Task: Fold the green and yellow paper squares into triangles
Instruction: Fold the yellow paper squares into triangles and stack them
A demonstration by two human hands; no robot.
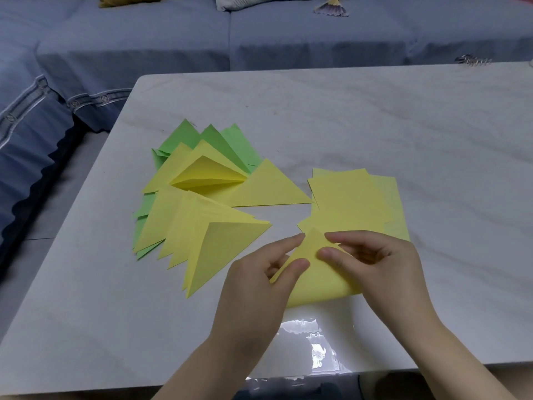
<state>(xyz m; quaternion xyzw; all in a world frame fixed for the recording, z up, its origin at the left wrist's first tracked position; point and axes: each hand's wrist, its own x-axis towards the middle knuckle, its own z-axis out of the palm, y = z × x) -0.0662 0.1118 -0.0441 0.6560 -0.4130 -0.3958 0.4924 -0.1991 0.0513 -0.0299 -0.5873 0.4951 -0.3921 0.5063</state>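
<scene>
Both hands pinch one half-folded yellow paper sheet point(315, 284). The left hand point(259, 274) grips its left sloping edge between thumb and forefinger, and the right hand point(375, 262) grips its top corner. The sheet's near fold is rounded, not pressed flat. Just beyond the right hand lies a stack of flat yellow paper squares point(350, 197). Left of the left hand, fanned yellow paper triangles point(225, 245) overlap green paper triangles point(184, 137). Broad pale marble-patterned tabletop point(418, 125) stretches rightward from the right hand.
</scene>
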